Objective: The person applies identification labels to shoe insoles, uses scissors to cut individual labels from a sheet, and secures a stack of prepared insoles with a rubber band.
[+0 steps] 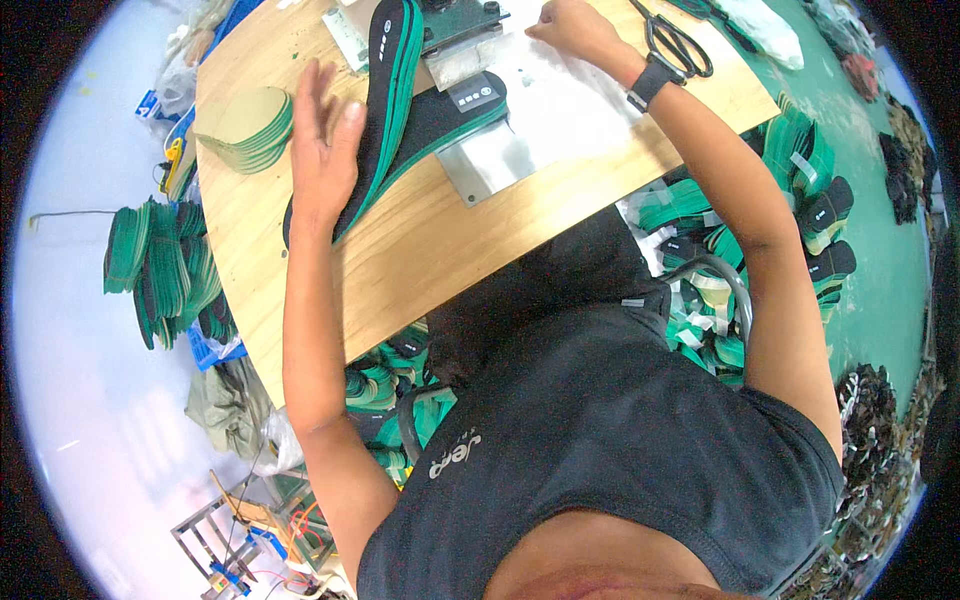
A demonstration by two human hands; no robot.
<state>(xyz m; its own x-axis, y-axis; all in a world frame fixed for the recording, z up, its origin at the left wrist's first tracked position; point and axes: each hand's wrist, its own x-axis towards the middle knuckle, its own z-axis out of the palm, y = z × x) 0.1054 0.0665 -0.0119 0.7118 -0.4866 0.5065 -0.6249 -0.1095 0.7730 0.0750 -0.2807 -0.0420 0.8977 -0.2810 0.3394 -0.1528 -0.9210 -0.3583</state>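
Note:
My left hand (325,150) is raised over the wooden table (400,285), fingers stretched and thumb apart, holding nothing. Right beside it lies a stack of black insoles with green edges (393,100). Another black and green insole (440,118) slants under that stack, its pale printed end below a metal block of the machine (468,62). Over the shiny metal plate (570,110), my right hand (580,35) has its fingers curled together near the machine. Whether anything small is pinched in them is hidden.
Left of my left hand sits a stack of beige, green-edged pieces (250,125). Black-handled scissors (680,48) lie at the table's far right. Bundles of insoles hang past the left edge (165,265), and more are piled below the right edge (800,150).

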